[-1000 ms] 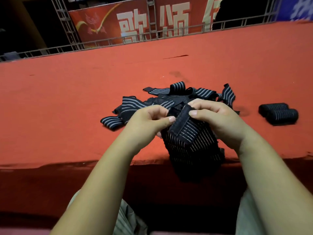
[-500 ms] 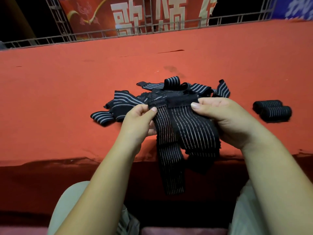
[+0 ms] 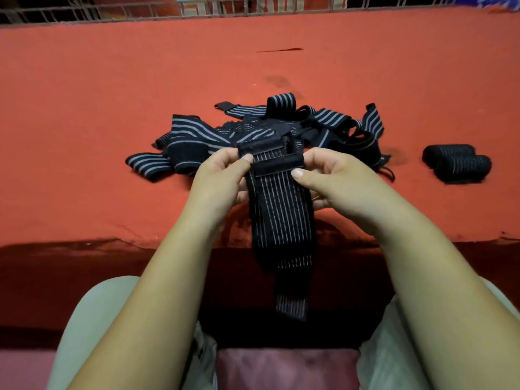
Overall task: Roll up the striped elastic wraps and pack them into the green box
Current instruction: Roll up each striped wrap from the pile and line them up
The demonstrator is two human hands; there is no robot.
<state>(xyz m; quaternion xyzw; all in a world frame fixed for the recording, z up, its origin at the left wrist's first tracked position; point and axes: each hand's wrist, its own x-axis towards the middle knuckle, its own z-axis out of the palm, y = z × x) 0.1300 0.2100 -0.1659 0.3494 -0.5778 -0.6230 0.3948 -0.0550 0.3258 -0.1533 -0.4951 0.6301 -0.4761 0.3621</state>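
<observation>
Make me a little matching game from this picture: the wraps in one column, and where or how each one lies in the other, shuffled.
Things
1. held wrap, pinched by left hand and right hand
2. loose wraps
3. rolled wraps

States
a. side by side on the red table, right of the hands
b. hanging down past the table's edge
c. tangled in a heap behind the hands

Pairs: 1-b, 2-c, 3-a

- Site type: event venue with a stage-like setting.
- Evidence: bench (image 3: 84, 108) covered in red felt; metal truss railing (image 3: 84, 13) behind its far edge.
</observation>
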